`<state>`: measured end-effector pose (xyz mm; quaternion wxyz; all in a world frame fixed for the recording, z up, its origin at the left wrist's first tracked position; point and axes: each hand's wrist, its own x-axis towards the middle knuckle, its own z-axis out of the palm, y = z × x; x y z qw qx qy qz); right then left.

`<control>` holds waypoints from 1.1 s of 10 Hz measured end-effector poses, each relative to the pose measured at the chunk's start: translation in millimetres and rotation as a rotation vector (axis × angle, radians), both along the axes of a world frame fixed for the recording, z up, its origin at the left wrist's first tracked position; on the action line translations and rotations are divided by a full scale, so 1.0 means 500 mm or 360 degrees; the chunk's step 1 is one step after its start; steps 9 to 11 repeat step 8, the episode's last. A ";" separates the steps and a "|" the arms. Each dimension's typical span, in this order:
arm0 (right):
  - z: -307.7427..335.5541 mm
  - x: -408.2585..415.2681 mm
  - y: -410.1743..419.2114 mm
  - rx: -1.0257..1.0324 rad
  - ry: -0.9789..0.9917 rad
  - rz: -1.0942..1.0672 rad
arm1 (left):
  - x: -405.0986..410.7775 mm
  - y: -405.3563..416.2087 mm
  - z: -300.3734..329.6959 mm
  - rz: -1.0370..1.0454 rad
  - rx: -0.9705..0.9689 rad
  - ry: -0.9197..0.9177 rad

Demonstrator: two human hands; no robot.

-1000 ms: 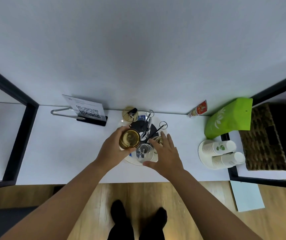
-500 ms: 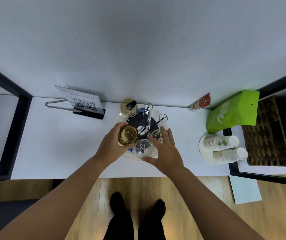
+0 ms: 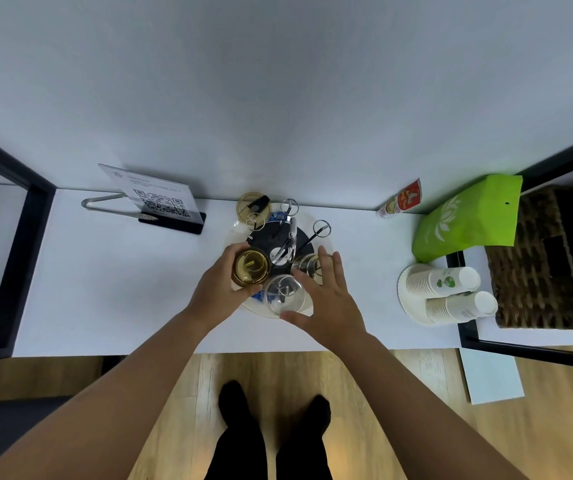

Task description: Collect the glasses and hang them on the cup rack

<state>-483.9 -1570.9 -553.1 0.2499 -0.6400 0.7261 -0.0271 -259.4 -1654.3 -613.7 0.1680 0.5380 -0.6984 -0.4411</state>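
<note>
Fingers of left hand (image 3: 221,292) curled round amber glass (image 3: 249,268), base up, over near-left prong of cup rack (image 3: 280,242) at middle of tabletop (image 3: 112,282), close to back edge. Fingers of right hand (image 3: 326,299) spread and straight, thumb at near side of clear glass (image 3: 284,295) already on near prong, fingertips reaching third glass (image 3: 309,265) on right prong; no clasp on either.

Best done by keeping mouth down and centred over prong, lowering straight, letting go only once weight sits on peg; steadying neighbouring clear glass with flat right hand to stop knocks, glass on glass being easy to chip.

Hard to tell whether amber glass is fully seated: prong beneath hidden by glass and palm. Round tray under rack mostly covered. Another amber glass (image 3: 253,206) at far-left prong only partly legible, dark piece across it unclear. Two ringed prongs (image 3: 320,228) bare.
</note>
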 end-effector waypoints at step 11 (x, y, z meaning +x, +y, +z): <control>0.021 0.058 0.026 0.0109 0.0044 -0.0169 | 0.041 0.049 0.070 -0.0054 0.0161 -0.0096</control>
